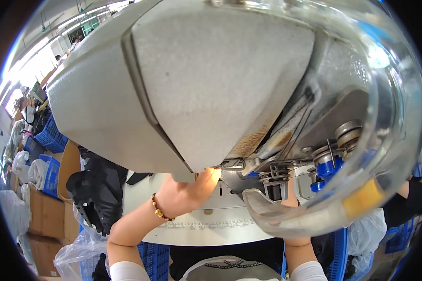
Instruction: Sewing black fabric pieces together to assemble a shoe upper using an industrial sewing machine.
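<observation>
The pale grey head of a sewing machine fills the upper middle of the view. Below its lower tip, my left hand is bent by the needle area, fingers together and lit by a warm glow. The machine head hides part of those fingers, and whatever they pinch cannot be made out. A beaded bracelet circles that wrist. My right hand reaches up on the other side, behind the clear curved guard and the metal thread parts. Its fingers are hidden. Under both hands lies the white machine table.
Black shaped pieces are piled at the table's left. Cardboard boxes, blue crates and plastic bags stand beyond. Blue-and-metal thread tensioners jut out at right. Another person's dark sleeve shows at far right.
</observation>
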Action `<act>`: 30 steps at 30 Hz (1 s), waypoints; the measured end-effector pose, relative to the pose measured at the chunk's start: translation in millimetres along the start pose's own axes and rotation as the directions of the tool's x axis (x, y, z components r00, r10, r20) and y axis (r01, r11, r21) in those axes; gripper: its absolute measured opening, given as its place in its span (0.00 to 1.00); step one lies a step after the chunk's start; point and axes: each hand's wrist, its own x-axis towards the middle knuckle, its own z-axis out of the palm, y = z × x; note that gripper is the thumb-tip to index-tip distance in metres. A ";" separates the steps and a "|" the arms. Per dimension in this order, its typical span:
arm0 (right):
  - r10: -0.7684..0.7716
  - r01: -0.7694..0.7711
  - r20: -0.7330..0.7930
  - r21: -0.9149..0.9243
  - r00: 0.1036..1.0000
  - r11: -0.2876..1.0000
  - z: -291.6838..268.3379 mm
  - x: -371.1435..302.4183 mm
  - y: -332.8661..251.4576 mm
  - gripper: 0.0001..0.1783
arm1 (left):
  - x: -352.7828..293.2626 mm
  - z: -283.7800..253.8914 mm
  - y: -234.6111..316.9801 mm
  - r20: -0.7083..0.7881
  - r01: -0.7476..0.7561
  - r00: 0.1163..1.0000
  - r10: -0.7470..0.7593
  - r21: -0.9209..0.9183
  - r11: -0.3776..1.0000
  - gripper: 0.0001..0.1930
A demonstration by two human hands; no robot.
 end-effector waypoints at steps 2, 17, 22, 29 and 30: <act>-0.040 0.041 0.016 -0.058 0.999 0.997 -2.8 -0.2 -11.5 0.16 | 1.8 0.1 3.2 -0.033 0.026 0.999 -0.026 -0.016 1.000 0.13; -0.222 0.226 0.045 -0.241 0.974 0.944 13.2 0.0 26.4 0.22 | -17.5 9.3 12.8 0.073 0.021 0.997 -0.022 0.025 0.999 0.15; -0.229 0.234 0.049 -0.126 0.972 0.964 8.8 14.2 16.8 0.18 | -15.2 9.2 12.0 0.069 0.150 0.987 -0.148 -0.016 0.989 0.12; -0.223 0.224 0.022 -0.075 0.975 0.972 9.2 17.0 27.7 0.13 | -8.0 9.5 6.4 0.027 0.168 0.986 -0.166 -0.067 0.984 0.11; -0.213 0.213 0.006 -0.083 0.977 0.974 11.9 15.9 29.2 0.12 | -7.1 10.8 6.2 0.004 0.163 0.987 -0.163 -0.074 0.984 0.11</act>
